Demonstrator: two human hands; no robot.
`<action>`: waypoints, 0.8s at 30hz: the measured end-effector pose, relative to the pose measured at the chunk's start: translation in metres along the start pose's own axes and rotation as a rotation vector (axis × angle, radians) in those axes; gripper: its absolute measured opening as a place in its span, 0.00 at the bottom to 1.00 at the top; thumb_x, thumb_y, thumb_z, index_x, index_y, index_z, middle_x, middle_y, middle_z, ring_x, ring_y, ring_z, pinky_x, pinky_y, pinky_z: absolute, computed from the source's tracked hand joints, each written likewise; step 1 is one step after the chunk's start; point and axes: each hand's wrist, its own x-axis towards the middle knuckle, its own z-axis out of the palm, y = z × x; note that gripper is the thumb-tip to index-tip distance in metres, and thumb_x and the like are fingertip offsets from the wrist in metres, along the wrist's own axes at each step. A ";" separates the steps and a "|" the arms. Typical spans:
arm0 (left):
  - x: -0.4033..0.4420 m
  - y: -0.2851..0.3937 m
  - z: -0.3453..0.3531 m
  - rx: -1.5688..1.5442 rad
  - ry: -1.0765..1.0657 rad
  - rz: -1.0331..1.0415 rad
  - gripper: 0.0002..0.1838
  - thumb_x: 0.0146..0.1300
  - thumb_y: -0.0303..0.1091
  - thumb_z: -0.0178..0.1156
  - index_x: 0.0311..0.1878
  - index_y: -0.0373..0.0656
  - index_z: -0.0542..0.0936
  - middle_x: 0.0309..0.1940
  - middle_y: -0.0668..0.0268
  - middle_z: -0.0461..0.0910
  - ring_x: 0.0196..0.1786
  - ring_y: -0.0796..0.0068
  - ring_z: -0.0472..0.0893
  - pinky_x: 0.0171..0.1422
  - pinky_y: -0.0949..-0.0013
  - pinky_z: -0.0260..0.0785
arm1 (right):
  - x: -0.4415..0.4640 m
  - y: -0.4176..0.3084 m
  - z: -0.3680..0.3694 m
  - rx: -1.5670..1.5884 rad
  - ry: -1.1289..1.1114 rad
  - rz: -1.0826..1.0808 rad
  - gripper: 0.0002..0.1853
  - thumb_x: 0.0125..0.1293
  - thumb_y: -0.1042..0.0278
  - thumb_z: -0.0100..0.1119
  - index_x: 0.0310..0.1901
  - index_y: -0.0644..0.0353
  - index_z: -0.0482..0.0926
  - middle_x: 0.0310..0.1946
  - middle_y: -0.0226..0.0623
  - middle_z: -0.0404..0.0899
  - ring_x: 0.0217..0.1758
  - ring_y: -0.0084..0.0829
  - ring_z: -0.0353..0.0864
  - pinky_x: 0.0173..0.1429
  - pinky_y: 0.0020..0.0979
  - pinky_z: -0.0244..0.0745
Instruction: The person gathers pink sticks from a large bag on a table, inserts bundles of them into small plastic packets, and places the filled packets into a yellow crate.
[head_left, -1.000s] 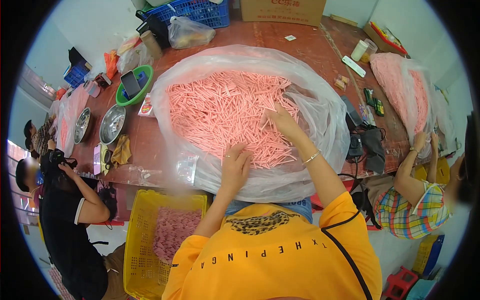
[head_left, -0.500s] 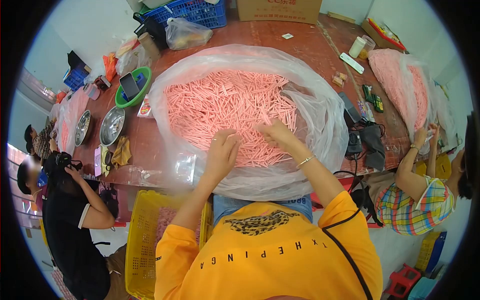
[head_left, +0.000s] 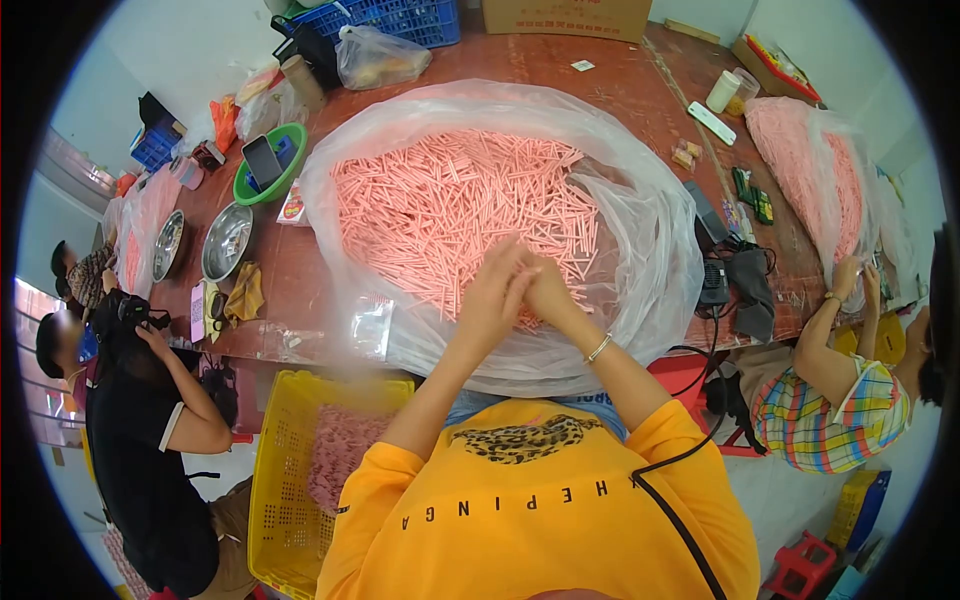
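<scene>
Many thin pink sticks (head_left: 430,200) lie heaped in a large open clear plastic bag (head_left: 650,240) on the red table (head_left: 600,100). Over the near part of the heap, my left hand (head_left: 494,290) and my right hand (head_left: 547,292) meet, fingertips together. The fingers of my left hand are bent close against those of my right, and what they hold, if anything, is hidden. My right hand is closed too, its fingertips partly covered by my left. A small clear packet (head_left: 371,325) lies at the bag's near left edge.
A yellow basket (head_left: 270,480) with pink packed pieces stands below the table edge at left. Metal bowls (head_left: 228,242) and a green basin (head_left: 296,165) are on the left. A person in black (head_left: 150,450) is at left; another in a checked top (head_left: 830,410) handles a bag at right.
Both hands were apart over the heap and have come together at its near middle. My left hand moved right; my right hand drew back toward me and slightly left.
</scene>
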 end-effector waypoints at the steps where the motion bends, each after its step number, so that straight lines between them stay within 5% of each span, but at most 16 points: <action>1: 0.001 0.004 -0.003 -0.074 0.058 -0.067 0.18 0.69 0.29 0.57 0.60 0.35 0.74 0.58 0.50 0.76 0.64 0.49 0.74 0.67 0.58 0.66 | 0.009 -0.015 -0.008 -0.010 0.041 -0.047 0.10 0.66 0.64 0.58 0.41 0.60 0.82 0.27 0.42 0.77 0.32 0.44 0.77 0.36 0.41 0.72; 5: 0.005 -0.006 -0.021 -0.032 0.099 -0.067 0.18 0.69 0.28 0.57 0.60 0.35 0.74 0.58 0.50 0.76 0.62 0.48 0.75 0.66 0.58 0.67 | 0.033 -0.048 -0.022 0.165 0.083 0.152 0.08 0.66 0.65 0.59 0.36 0.60 0.83 0.25 0.39 0.72 0.30 0.42 0.72 0.36 0.42 0.67; 8: 0.003 -0.011 -0.021 -0.023 0.080 -0.025 0.18 0.68 0.28 0.57 0.60 0.35 0.74 0.58 0.49 0.75 0.62 0.48 0.75 0.66 0.57 0.67 | 0.026 -0.014 -0.012 -0.146 0.062 -0.319 0.08 0.65 0.65 0.60 0.35 0.59 0.83 0.29 0.37 0.75 0.35 0.38 0.74 0.41 0.40 0.66; 11: -0.003 0.003 -0.016 0.074 0.082 0.055 0.18 0.66 0.28 0.59 0.58 0.37 0.75 0.58 0.49 0.75 0.62 0.48 0.75 0.69 0.52 0.64 | 0.012 -0.005 -0.014 -0.122 0.042 -0.179 0.07 0.64 0.66 0.60 0.35 0.59 0.82 0.32 0.38 0.76 0.39 0.40 0.74 0.46 0.41 0.66; 14: 0.003 0.013 0.000 0.316 0.004 0.219 0.15 0.63 0.28 0.60 0.53 0.39 0.79 0.58 0.49 0.75 0.63 0.49 0.74 0.73 0.46 0.59 | 0.015 -0.003 -0.005 0.084 0.200 -0.321 0.07 0.63 0.66 0.60 0.39 0.59 0.81 0.33 0.40 0.76 0.39 0.43 0.74 0.44 0.40 0.67; 20: 0.019 -0.014 -0.001 0.215 -0.019 0.107 0.12 0.62 0.31 0.62 0.47 0.37 0.82 0.57 0.50 0.76 0.65 0.50 0.73 0.75 0.47 0.56 | 0.012 0.008 -0.007 -0.061 0.135 -0.065 0.10 0.70 0.62 0.56 0.37 0.60 0.77 0.34 0.35 0.79 0.43 0.35 0.77 0.46 0.39 0.71; 24: 0.019 -0.018 -0.017 0.182 0.188 -0.010 0.15 0.66 0.31 0.61 0.54 0.36 0.79 0.53 0.52 0.79 0.62 0.51 0.76 0.70 0.56 0.62 | 0.024 -0.011 -0.030 0.675 0.059 0.301 0.21 0.79 0.52 0.43 0.33 0.58 0.74 0.38 0.35 0.81 0.47 0.31 0.77 0.56 0.38 0.70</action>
